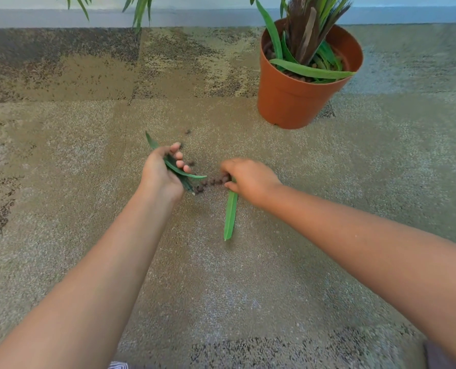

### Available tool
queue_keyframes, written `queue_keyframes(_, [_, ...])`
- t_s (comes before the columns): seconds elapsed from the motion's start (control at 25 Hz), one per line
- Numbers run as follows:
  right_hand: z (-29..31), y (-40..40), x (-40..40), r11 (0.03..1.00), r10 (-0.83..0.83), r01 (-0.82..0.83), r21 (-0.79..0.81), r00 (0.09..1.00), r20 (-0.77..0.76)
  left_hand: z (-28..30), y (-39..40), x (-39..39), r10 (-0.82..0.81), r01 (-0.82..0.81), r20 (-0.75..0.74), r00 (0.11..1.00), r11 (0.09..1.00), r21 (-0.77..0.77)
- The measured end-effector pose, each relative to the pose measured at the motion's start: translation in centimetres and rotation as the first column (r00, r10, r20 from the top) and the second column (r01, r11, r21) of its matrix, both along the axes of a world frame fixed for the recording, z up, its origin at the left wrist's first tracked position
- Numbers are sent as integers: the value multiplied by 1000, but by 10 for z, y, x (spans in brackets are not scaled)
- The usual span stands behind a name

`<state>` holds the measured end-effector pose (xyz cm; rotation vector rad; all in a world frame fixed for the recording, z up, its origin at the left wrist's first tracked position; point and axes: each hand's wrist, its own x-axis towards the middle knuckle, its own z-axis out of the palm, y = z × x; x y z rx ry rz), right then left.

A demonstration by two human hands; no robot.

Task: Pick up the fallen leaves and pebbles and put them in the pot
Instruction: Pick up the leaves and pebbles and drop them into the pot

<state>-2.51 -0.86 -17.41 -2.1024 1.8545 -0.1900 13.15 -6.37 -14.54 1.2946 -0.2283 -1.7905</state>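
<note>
Risk: left hand, curled loosely on leaves, could spill them while right hand pinches one leaf beside carpet pebbles, well short of pot.

Left hand, right hand: bare; forearms bare, no sleeves, rings or watch.

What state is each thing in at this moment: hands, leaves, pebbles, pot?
Left hand: closed around several leaves.
Right hand: down at the pebbles, touching one end of the lone leaf.
Lone leaf: flat on the carpet.
Pebbles: scattered on the carpet between the hands.
Pot: upright, holding a plant and some leaves.
</note>
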Motion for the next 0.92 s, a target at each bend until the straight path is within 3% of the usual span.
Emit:
queue_keyframes(0.12, [-3, 4, -14, 981, -179, 155, 118, 957, 227, 1, 2, -6, -61, 61, -10, 998, 998, -6])
queue_keyframes(0.24, [2, 4, -27, 912, -409, 347, 217, 802, 435, -3, 11, -8, -160, 160, 3, 987, 987, 24])
queue_keyframes(0.36, [15, 2, -36, 859, -503, 475, 193, 707, 497, -9, 22, -9, -292, 291, 26, 956, 955, 51])
queue_keyframes(0.52, [40, 6, -17, 921, -363, 387, 56, 793, 489, -14, 30, -12, -358, 360, -32, 933, 929, 85])
queue_keyframes(0.68, [53, 5, 11, 985, -173, 136, 108, 820, 546, -12, 30, -18, -362, 375, -135, 922, 922, 92])
queue_keyframes(0.76, [51, -1, 14, 980, -200, 157, 124, 803, 562, -12, 27, -14, -304, 320, -160, 939, 944, 83])
queue_keyframes(0.84, [42, -4, 11, 963, -269, 249, 107, 830, 488, -14, 21, -4, -251, 263, -137, 958, 962, 77])
queue_keyframes(0.92, [28, 0, 9, 967, -254, 234, 103, 923, 290, -15, 14, 8, -207, 218, -129, 970, 973, 80])
